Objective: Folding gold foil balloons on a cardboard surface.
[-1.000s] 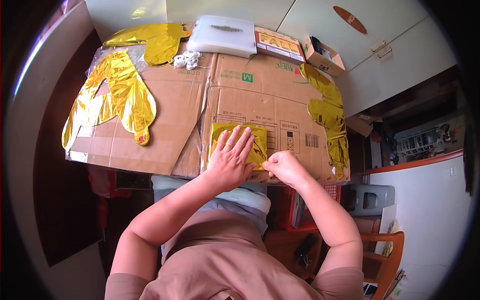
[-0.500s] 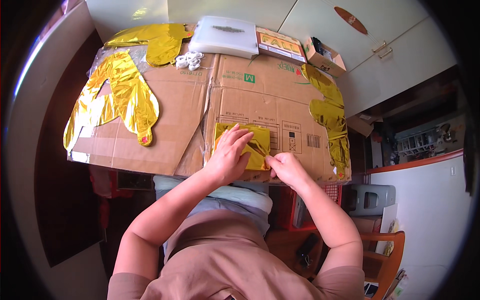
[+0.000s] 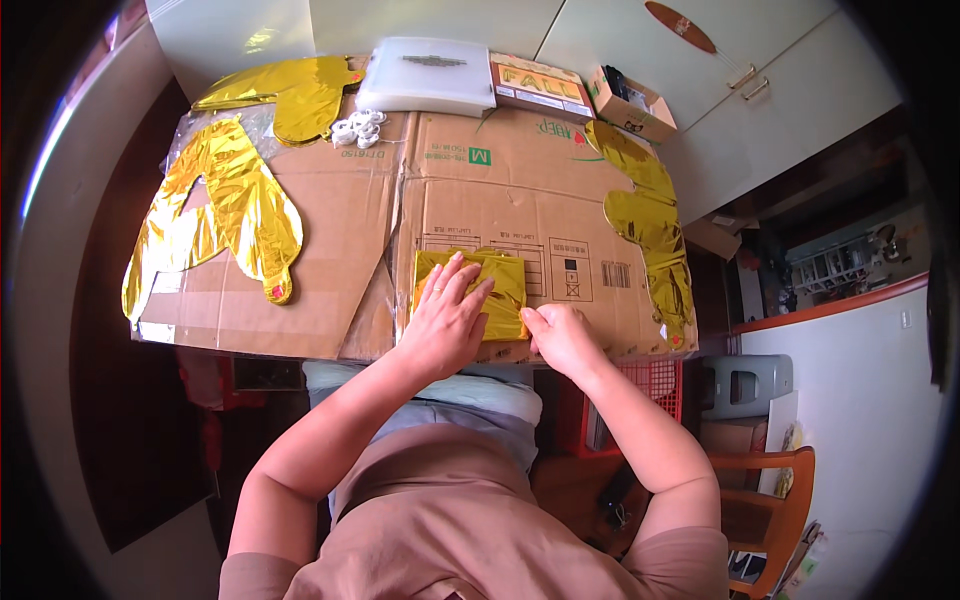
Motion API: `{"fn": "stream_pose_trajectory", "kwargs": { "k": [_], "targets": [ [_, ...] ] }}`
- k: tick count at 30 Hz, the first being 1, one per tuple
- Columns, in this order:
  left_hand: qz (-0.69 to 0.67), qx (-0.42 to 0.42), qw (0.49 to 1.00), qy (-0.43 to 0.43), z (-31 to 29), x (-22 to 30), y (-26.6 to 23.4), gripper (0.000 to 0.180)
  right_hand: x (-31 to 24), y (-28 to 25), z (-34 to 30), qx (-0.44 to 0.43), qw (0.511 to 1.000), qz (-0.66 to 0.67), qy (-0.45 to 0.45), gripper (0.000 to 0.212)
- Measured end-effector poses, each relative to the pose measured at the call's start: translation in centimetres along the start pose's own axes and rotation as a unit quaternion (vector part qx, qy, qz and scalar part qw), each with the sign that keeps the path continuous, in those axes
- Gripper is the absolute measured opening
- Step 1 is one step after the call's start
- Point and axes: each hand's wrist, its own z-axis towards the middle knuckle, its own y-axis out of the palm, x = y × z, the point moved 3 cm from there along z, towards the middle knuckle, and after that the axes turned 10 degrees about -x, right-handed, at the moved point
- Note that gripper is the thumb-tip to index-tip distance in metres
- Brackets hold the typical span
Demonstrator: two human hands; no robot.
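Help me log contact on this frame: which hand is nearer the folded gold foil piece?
Left. The left hand lies flat on the folded gold foil piece, fingers spread over it. The right hand sits at its lower right corner, by the edge.

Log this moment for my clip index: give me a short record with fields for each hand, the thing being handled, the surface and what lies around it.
left hand: flat on the folded gold foil, fingers spread
right hand: at the foil's near right corner
surface: flattened cardboard
left side: gold foil balloon
right edge: gold foil strip
far edge: white plastic box, white ribbon bundle
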Motion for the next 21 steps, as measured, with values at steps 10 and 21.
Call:
{"fn": "stream_pose_trajectory", "kwargs": {
  "k": [10,21],
  "targets": [
    [0.023,-0.006,1.0,-0.019,0.5,0.3,0.2,0.045,0.8,0.2,-0.1,0.005,1.0,0.005,-0.024,0.035],
    [0.044,-0.056,0.979,0.192,3.7,2.2,-3.1,0.036,0.1,0.0,-0.5,0.005,1.0,-0.005,-0.024,0.027]
  ]
}}
